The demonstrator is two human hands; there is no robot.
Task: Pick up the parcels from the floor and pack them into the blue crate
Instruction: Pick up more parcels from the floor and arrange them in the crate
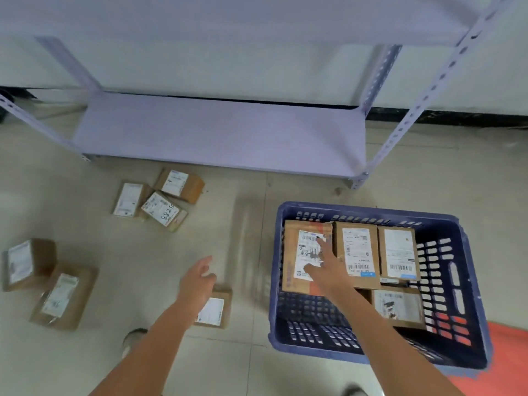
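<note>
Under the right hand [324, 267]: blue crate [445, 332] on the floor, four labelled parcels inside. Fingers spread flat on the leftmost parcel [294, 252], gripping nothing. Just right of that hand, two more parcels [357, 250] [398, 252] side by side along the far wall; nearer, beside the forearm, a fourth [398, 307]. Near-left corner of the crate bare.

Beneath the left hand [197, 284], open and empty, hovering: one small parcel [214, 310] on the tiles. Beyond that hand, a cluster of three [160, 200], touching. Far left of it, two more [43, 281]. Behind everything, low grey shelf [223, 135].
</note>
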